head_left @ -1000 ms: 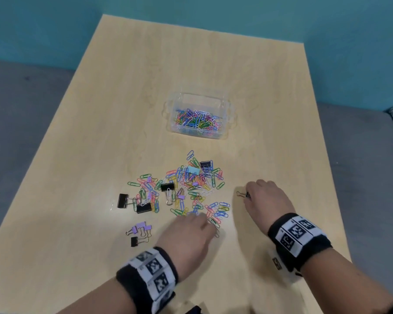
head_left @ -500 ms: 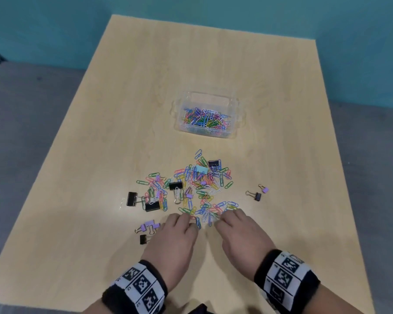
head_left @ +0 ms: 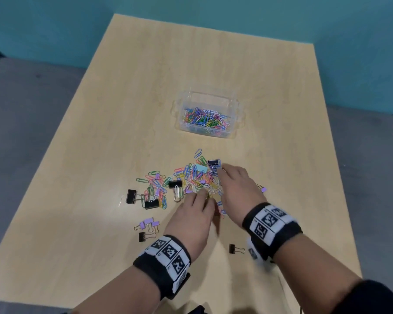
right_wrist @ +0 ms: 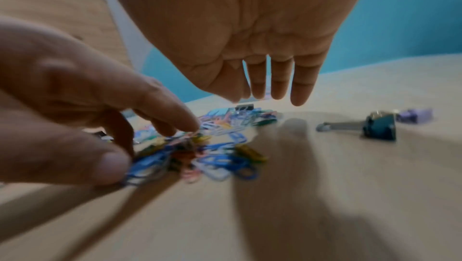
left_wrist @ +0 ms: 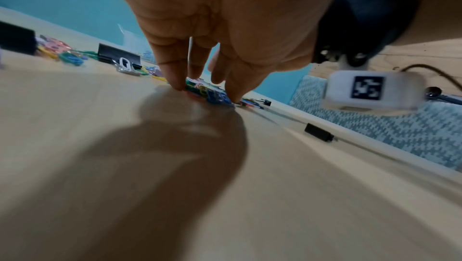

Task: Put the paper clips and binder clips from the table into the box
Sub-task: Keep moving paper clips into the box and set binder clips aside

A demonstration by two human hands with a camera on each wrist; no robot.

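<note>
A pile of coloured paper clips [head_left: 191, 177] lies mid-table, mixed with black binder clips [head_left: 175, 184] and a light blue one [head_left: 201, 168]. The clear box [head_left: 235, 105] behind it holds several paper clips. My left hand [head_left: 202, 197] is at the pile's near edge; in the left wrist view its thumb and fingers [left_wrist: 175, 84] close on a bunch of clips [left_wrist: 207, 91]. My right hand [head_left: 221, 180] hovers over the pile's right side, its straight fingers [right_wrist: 300, 95] holding nothing. The left hand [right_wrist: 147, 146] also shows in the right wrist view.
Loose binder clips lie around: two black ones [head_left: 132, 197] to the left, purple ones [head_left: 148, 223] and a small black one [head_left: 142, 236] front left, another black one [head_left: 233, 248] between my wrists, and a purple one [head_left: 263, 189] with a dark one [right_wrist: 380, 127] to the right.
My right hand left the small clips at the right, came in beside the left hand, then reached forward over the pile. My left hand pushed a little further into the clips.
</note>
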